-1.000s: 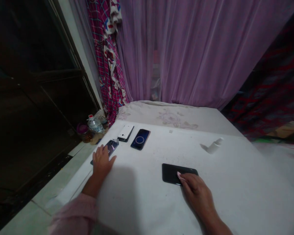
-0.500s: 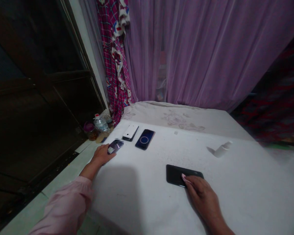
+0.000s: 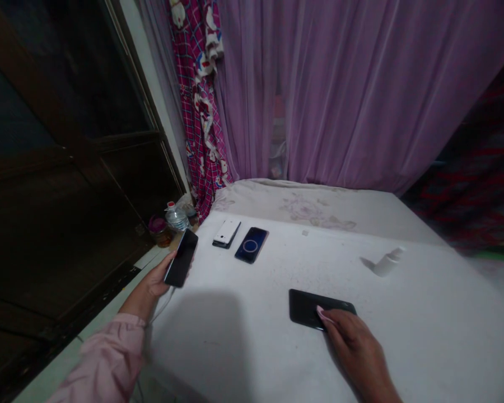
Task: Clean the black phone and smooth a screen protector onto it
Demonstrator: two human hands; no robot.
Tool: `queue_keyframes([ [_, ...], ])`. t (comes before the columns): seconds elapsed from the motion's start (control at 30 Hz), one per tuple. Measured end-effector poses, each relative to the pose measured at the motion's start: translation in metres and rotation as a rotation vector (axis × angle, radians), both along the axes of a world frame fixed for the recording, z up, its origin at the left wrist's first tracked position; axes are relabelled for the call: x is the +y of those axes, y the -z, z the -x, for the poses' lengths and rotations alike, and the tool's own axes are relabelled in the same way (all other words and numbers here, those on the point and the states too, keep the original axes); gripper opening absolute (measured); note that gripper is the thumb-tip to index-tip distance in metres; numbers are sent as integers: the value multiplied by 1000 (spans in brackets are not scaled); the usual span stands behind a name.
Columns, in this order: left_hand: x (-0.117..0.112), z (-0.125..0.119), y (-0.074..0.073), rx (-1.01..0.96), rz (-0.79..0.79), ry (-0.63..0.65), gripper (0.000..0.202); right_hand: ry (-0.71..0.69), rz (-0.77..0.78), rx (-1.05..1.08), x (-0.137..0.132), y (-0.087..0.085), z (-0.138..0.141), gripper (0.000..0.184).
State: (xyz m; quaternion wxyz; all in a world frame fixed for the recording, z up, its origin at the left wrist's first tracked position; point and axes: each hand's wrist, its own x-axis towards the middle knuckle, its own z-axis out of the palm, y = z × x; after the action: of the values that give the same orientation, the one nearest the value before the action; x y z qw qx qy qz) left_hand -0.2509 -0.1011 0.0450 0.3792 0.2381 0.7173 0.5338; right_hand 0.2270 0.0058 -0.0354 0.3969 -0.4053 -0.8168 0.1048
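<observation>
My left hand (image 3: 153,281) holds a black smartphone (image 3: 181,258) up off the white-covered bed, tilted on end with its dark face towards me. My right hand (image 3: 355,348) lies over the near edge of a flat black phone (image 3: 306,308), with a pink-nailed fingertip on its top. Its other fingers are partly hidden. Farther back lie a white phone (image 3: 227,232) on a dark one and a phone with a lit blue ring on its screen (image 3: 251,245). My left hand is nearest these.
A white plastic bottle (image 3: 386,264) lies on the bed (image 3: 277,274) to the right. Beyond the bed's left edge stand a water bottle (image 3: 177,219) and a dark jar (image 3: 159,233). Purple curtains (image 3: 353,95) hang behind, with a dark wooden door (image 3: 67,168) at left.
My left hand has lifted the dark phone off the bed and turned it up on end, showing its black face. My right hand has stayed on the black phone.
</observation>
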Motion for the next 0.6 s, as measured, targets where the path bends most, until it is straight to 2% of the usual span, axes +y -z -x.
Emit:
queue_keyframes([
  [0.13,-12,-8,3,-502,-178,-13,58,-13,-13,-13,2,2,-2,40],
  [0.27,-14,-17,3,-653,-220,25,61,-8,-20,-14,2,3,-2,42],
  [0.37,-15,-20,0,-628,-213,53,63,-8,-11,-10,2,2,-1,42],
  [0.47,-13,-18,-2,-515,-153,70,62,-12,-15,-2,1,0,-1,41],
  [0.53,-7,-16,-1,-310,-75,72,60,-12,-18,0,1,-1,0,41],
  [0.6,1,-16,2,-19,9,62,58,-7,-11,-2,0,-2,0,41],
])
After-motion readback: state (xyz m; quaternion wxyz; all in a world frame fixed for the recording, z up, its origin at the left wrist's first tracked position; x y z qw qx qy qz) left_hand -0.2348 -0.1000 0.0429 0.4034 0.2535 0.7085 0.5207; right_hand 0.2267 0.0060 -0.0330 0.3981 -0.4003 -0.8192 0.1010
